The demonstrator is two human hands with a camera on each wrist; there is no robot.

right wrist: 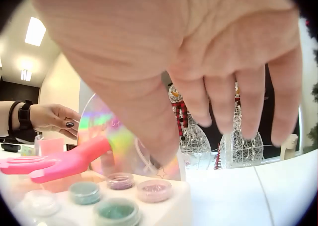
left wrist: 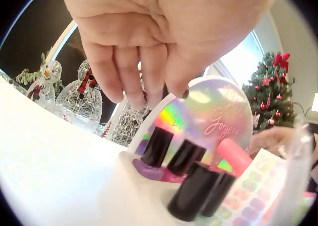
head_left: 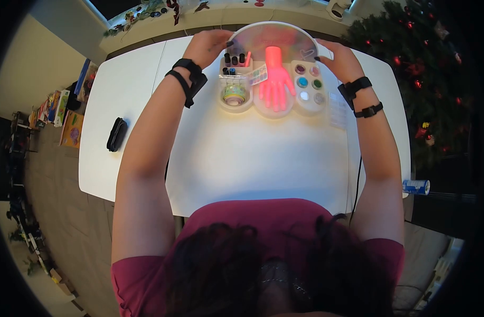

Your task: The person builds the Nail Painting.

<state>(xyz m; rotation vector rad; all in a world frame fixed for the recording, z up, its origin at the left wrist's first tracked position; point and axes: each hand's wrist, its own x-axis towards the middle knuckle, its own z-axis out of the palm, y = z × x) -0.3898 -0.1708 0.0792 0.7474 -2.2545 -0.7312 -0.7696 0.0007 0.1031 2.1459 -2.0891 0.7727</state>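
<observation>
A white nail-art stand (head_left: 244, 108) with a round iridescent back panel (head_left: 252, 39) sits toward the table's far side. My left hand (head_left: 209, 45) is at the panel's left edge, its thumb tip right at the rim. At the opposite edge is my right hand (head_left: 341, 59), with its thumb overlapping the panel in the right wrist view and its fingers extended. A pink model hand (head_left: 276, 79) lies in the stand's middle. Black-capped nail polish bottles (left wrist: 158, 146) and a sticker sheet (left wrist: 253, 191) are on the left; glitter pots (right wrist: 117, 212) fill the right.
A clear compartment tray (head_left: 337, 111) lies right of the stand. On the table's left part is a black case (head_left: 116, 134). A decorated Christmas tree (head_left: 416, 68) stands at the right, and wire snowmen (left wrist: 82, 96) are behind the table. A blue can (head_left: 416, 186) is near the right edge.
</observation>
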